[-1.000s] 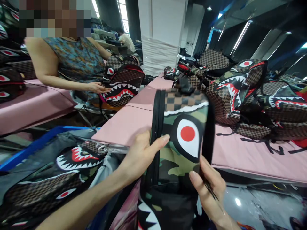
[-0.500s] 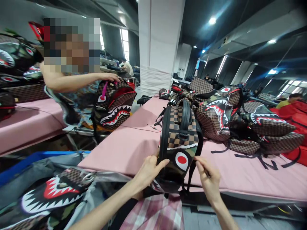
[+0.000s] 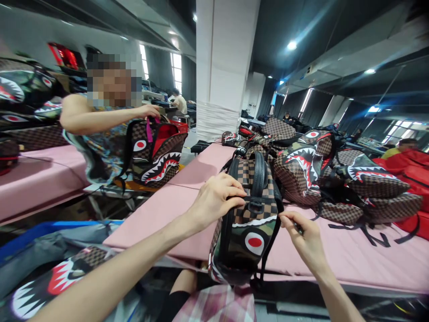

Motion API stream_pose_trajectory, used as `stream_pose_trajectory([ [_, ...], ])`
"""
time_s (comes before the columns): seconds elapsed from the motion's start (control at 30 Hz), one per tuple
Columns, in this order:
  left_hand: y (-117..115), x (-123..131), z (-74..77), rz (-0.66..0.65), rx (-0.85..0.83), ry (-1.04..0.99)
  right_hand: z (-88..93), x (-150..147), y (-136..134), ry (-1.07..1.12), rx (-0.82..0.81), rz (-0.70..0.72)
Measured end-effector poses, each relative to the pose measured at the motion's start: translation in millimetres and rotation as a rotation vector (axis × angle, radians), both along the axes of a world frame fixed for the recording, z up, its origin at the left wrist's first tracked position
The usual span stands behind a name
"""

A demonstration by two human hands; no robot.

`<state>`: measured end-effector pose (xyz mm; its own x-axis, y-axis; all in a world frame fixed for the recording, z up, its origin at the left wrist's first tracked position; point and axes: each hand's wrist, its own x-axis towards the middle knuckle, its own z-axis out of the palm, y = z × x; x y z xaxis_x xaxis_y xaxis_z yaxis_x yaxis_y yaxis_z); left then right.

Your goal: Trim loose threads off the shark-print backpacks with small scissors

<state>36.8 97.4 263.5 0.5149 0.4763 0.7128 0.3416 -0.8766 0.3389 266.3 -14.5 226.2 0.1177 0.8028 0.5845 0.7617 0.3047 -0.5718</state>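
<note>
A backpack (image 3: 246, 223) with brown checks, camouflage and a red-and-white shark eye hangs over the near edge of the pink table (image 3: 174, 219). My left hand (image 3: 216, 199) grips its top left edge beside the black handle. My right hand (image 3: 303, 237) is closed in a pinch at the bag's right side, touching its black edge; a thin dark object shows between the fingers.
A pile of similar shark-mouth backpacks (image 3: 318, 170) covers the table's far right. A person (image 3: 100, 129) at the left holds another shark backpack (image 3: 156, 154). More such bags lie in a blue bin (image 3: 50, 273) at lower left. A white pillar (image 3: 224, 67) stands behind.
My left hand rose from the bag's lower left side to its top edge. The bag shifted down over the table edge. My right hand stayed pinched at its right side.
</note>
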Motion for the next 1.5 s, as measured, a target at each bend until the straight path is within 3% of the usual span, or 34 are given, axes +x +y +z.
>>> stream_pose_trajectory([
  [0.23, 0.3, 11.5, 16.4, 0.056, -0.067, 0.157, 32.1, 3.6, -0.3, -0.216, -0.005, -0.090],
  [0.3, 0.4, 12.0, 18.3, 0.075, -0.105, 0.113, 35.9, -0.1, -0.1, -0.231, 0.018, -0.096],
  [0.43, 2.0, 7.1, 20.2, 0.001, -0.337, -0.048, 36.4, -3.0, 3.5, -0.214, 0.021, -0.082],
  [0.53, 2.7, 4.4, 18.9, -0.042, -0.228, 0.028, 33.1, -1.5, 6.8, -0.183, 0.007, -0.058],
  [0.63, 1.8, 7.0, 17.4, 0.010, -0.088, 0.161, 30.2, -0.8, 8.4, -0.151, 0.005, -0.071],
  [0.93, -4.7, 25.6, 23.4, -0.002, -0.069, 0.313, 28.6, 1.2, 7.3, -0.037, -0.028, -0.058],
  [1.0, -2.3, 25.0, 27.5, -0.051, -0.173, 0.230, 28.2, 3.7, 8.0, -0.005, -0.028, -0.055],
  [1.13, 7.7, 12.6, 40.4, -0.213, -0.614, -0.197, 25.1, 11.1, 10.3, 0.078, -0.060, -0.020],
  [1.2, 9.0, 4.4, 41.7, -0.202, -0.671, -0.281, 22.0, 14.2, 10.6, 0.101, -0.073, 0.002],
  [1.27, 4.4, -1.8, 34.3, -0.168, -0.571, -0.163, 18.8, 14.8, 9.3, 0.085, -0.048, 0.000],
  [1.4, -17.0, -3.3, -0.1, -0.080, -0.129, -0.009, 16.3, 4.5, 3.5, -0.123, 0.136, 0.043],
  [1.5, -32.2, 3.8, -20.9, 0.096, 0.143, 0.016, 19.1, -7.3, 3.5, -0.262, 0.196, 0.107],
])
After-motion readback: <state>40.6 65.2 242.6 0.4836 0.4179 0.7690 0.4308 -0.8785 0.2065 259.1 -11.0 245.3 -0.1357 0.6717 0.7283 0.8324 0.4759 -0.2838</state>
